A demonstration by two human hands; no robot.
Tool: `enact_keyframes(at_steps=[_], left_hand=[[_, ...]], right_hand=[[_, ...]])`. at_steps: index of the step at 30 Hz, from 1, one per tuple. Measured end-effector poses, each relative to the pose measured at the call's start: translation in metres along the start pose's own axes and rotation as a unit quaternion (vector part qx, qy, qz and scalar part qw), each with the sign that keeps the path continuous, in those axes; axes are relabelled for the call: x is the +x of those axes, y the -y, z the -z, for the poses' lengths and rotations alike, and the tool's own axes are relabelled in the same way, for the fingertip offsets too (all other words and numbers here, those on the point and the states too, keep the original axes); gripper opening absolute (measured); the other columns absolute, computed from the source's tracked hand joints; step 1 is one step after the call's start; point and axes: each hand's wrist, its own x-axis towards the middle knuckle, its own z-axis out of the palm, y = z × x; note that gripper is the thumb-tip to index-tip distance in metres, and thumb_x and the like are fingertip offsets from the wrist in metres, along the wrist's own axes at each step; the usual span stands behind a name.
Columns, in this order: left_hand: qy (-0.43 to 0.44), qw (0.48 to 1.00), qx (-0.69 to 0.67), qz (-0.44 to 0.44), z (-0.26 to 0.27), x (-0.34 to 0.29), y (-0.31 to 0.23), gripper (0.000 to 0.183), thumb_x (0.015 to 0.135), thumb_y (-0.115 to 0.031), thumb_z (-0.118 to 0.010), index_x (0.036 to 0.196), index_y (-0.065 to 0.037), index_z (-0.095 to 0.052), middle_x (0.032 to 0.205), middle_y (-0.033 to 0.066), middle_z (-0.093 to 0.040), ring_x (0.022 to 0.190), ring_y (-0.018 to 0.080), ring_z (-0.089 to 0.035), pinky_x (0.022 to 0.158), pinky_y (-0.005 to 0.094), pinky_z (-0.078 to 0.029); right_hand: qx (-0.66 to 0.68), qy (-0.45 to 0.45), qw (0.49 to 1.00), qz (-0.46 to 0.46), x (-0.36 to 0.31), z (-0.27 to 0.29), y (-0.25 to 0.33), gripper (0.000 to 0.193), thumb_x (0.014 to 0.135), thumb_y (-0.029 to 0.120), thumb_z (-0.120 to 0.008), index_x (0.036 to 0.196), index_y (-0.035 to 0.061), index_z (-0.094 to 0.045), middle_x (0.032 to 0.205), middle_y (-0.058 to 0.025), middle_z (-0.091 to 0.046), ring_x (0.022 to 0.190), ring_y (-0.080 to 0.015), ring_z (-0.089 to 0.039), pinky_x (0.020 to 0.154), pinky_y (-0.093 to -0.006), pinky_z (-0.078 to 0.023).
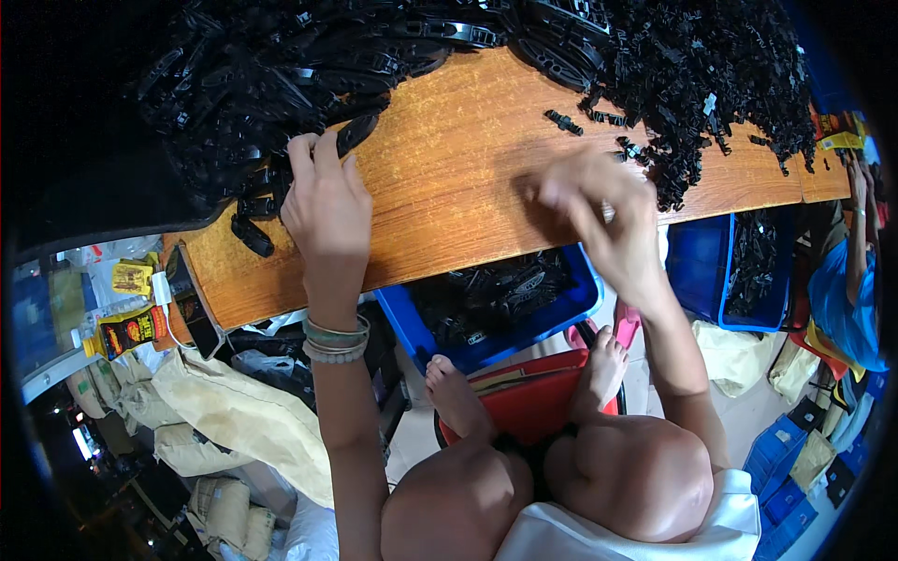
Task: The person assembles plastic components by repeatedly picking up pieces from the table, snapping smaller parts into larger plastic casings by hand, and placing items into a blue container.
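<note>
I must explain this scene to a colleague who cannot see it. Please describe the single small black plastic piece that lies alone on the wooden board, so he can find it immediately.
Start at the long orange-brown wooden board across the top of the view. Follow it right toward the heap of small black clips. Just left of that heap lies the lone black piece, short and bar-shaped, on bare wood, above the right hand; unlike its neighbours, it touches no other part.

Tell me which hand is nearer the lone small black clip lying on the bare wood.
Right. The right hand is just below the small black clip; the left hand is far off at the black strap pile.
</note>
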Motion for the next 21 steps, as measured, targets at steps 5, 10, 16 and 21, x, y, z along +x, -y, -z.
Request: enact_keyframes(at_steps=[5, 10, 16, 21], left_hand=[[-0.002, 0.994, -0.018, -0.111, 0.003, 0.002, 0.003, 0.025, 0.079, -0.009, -0.063, 0.100, 0.001, -0.056, 0.095, 0.0132, -0.056, 0.071, 0.0265, -0.061, 0.063, 0.0336, -0.050], [0.049, 0.876, -0.459, 0.141, 0.020, -0.010, -0.035, 0.015, 0.083, -0.004, -0.060, 0.096, 0.005, -0.060, 0.083, 0.0087, -0.061, 0.073, 0.0112, -0.059, 0.062, 0.0234, -0.047], [0.189, 0.705, -0.654, 0.199, 0.026, -0.020, -0.053, 0.030, 0.081, 0.001, -0.059, 0.110, 0.008, -0.058, 0.075, 0.0119, -0.063, 0.060, 0.0152, -0.061, 0.058, 0.0220, -0.050], [0.216, 0.659, -0.688, 0.213, 0.030, -0.025, -0.065, 0.028, 0.083, 0.005, -0.057, 0.109, 0.014, -0.053, 0.088, 0.0175, -0.064, 0.078, 0.0203, -0.066, 0.070, 0.0261, -0.055]], right_hand=[[-0.266, -0.078, 0.959, 0.050, 0.035, -0.012, -0.032, 0.010, 0.076, 0.004, -0.064, 0.085, -0.0001, -0.063, 0.085, -0.0119, -0.058, 0.073, -0.0300, -0.058, 0.066, -0.0363, -0.049], [0.184, -0.077, 0.977, -0.080, 0.026, -0.016, -0.011, 0.015, 0.083, -0.002, -0.058, 0.097, -0.0026, -0.063, 0.085, -0.0084, -0.058, 0.070, -0.0156, -0.060, 0.062, -0.0280, -0.050], [0.447, -0.045, 0.878, -0.165, 0.005, -0.010, -0.002, 0.020, 0.086, -0.004, -0.054, 0.104, -0.0116, -0.057, 0.093, -0.0130, -0.061, 0.083, -0.0175, -0.065, 0.070, -0.0236, -0.053], [0.366, -0.070, 0.916, -0.148, -0.001, -0.005, 0.008, 0.016, 0.083, -0.004, -0.059, 0.099, -0.0052, -0.064, 0.094, -0.0095, -0.062, 0.074, -0.0136, -0.063, 0.068, -0.0225, -0.051]])
